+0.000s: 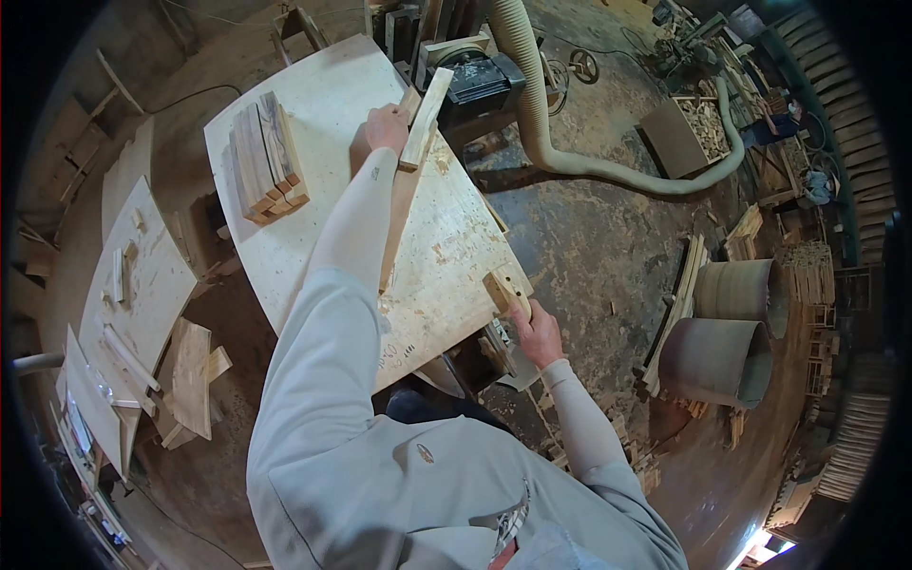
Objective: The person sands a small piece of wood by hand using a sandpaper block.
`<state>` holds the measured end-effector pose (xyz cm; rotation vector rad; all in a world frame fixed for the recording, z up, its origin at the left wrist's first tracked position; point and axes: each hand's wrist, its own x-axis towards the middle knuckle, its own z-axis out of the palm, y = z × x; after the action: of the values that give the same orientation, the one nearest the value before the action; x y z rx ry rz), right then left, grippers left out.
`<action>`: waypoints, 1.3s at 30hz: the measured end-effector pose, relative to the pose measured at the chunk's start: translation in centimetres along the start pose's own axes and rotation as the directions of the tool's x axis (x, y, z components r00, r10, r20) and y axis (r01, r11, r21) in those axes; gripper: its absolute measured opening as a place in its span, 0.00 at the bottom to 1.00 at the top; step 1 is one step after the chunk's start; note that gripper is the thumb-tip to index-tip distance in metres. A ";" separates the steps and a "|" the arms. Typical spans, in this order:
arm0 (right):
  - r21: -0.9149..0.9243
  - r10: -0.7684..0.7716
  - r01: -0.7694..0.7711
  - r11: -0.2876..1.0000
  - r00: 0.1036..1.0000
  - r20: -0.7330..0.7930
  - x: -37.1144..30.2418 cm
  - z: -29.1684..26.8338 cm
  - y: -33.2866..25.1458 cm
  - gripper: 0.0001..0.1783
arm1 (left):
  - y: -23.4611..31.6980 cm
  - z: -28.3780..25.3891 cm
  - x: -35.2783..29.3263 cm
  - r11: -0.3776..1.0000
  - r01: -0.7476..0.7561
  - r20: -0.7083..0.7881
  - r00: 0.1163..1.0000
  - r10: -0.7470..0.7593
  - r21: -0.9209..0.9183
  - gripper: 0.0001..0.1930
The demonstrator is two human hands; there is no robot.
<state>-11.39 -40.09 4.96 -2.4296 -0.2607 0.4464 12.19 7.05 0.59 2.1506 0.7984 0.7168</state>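
My left hand is closed at the far part of a pale work table, against a small brown wooden piece. Right beside it, a pale wooden strip is fixed along a long upright wooden fence. Its fingertips are partly hidden. At the table's right edge, my right hand grips a short wooden block with dark spots or holes on its face. A stack of wooden blocks lies on the table, left of my left forearm.
A black motor stands beyond the table, beside a thick ribbed hose running along the floor to the right. Two large drums sit at the right. Boards on a lower panel lie to the left. Sawdust and chips dot the table.
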 end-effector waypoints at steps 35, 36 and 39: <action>0.009 -0.003 0.002 1.000 0.999 0.047 -10.4 -2.5 8.4 0.27 | 4.3 -0.1 -11.1 0.999 0.019 -0.003 1.000 -0.019 -0.043 0.12; 0.000 -0.002 0.002 1.000 0.999 0.045 -10.3 -2.6 8.2 0.27 | 4.4 0.0 -10.9 0.998 0.015 -0.005 1.000 -0.015 -0.056 0.12; -0.001 -0.003 0.003 1.000 0.999 0.047 -9.4 -2.6 7.3 0.26 | 4.2 0.1 -9.7 0.998 0.051 0.018 0.999 -0.050 -0.023 0.12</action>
<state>-18.53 -49.97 4.58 -2.4221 -0.2843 0.5026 7.26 -2.24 1.48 2.1056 0.8285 0.6774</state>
